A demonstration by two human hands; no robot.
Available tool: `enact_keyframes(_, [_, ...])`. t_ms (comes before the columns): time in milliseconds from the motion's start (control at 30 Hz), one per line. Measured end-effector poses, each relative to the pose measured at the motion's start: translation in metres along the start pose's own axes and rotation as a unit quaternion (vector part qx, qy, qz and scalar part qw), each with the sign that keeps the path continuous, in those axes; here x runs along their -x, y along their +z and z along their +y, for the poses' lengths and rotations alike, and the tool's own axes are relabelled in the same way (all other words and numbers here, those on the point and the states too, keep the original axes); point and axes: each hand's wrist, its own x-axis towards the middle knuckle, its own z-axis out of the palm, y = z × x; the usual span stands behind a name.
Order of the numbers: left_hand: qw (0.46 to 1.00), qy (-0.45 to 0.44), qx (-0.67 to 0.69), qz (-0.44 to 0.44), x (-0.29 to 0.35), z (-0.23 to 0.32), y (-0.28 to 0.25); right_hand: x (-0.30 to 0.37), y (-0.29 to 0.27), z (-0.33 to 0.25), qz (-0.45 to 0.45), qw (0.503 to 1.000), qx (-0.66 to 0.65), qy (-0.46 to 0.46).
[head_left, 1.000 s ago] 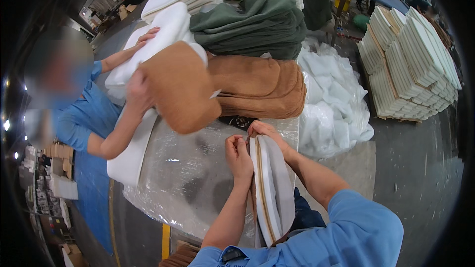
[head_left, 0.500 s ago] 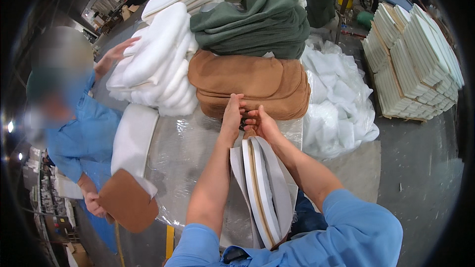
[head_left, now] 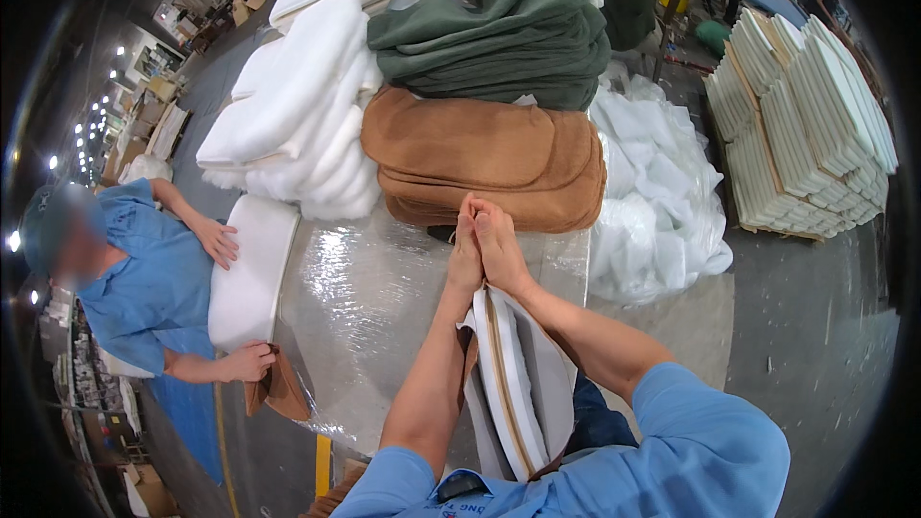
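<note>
A long cushion point(head_left: 508, 379) stands on edge close to my body, pointing away from me. White padding with a tan strip down its middle shows between loose grey-white flaps, and brown fabric peeks out at its side. My left hand point(head_left: 464, 247) and my right hand point(head_left: 498, 242) are pressed palm to palm around the cushion's far end, fingers straight and pointing away. What lies between the palms is hidden. Just beyond my fingertips is a stack of brown fabric covers point(head_left: 470, 139), with a small dark thing partly showing below its front edge.
Behind the brown stack lies green fabric point(head_left: 489, 38); white padding point(head_left: 293, 105) is piled left. Clear plastic bags point(head_left: 657, 192) bulge at the right, before a pallet of white pads point(head_left: 806, 125). At left, a co-worker point(head_left: 144, 259) handles a white pad point(head_left: 251, 269) and brown cover point(head_left: 280, 384).
My hands have come together, palms meeting over the cushion's tip, where they were apart with fingers curled. The co-worker's upper hand moved from the white pile onto the white pad; the brown cover shifted toward it.
</note>
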Motion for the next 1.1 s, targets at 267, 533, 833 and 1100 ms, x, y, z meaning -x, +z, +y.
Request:
enact_keyframes(267, [0.958, -0.12, 0.203, -0.162, 0.016, -0.017, -0.016, 0.016, -0.056, -0.033, -0.151, 0.964, -0.18, 0.126])
enact_keyframes(533, [0.937, -0.179, 0.231, -0.192, 0.013, -0.004, -0.001, 0.006, -0.115, -0.097, -0.35, 0.874, 0.337, 0.001])
enact_keyframes(833, [0.92, -0.273, 0.175, -0.222, -0.008, -0.01, -0.021, -0.024, -0.097, -0.104, -0.479, 0.765, 0.426, -0.067])
enact_keyframes(1100, [0.91, -0.309, -0.076, -0.265, -0.03, 0.059, 0.018, -0.026, -0.092, -0.087, -0.481, 0.73, 0.46, -0.155])
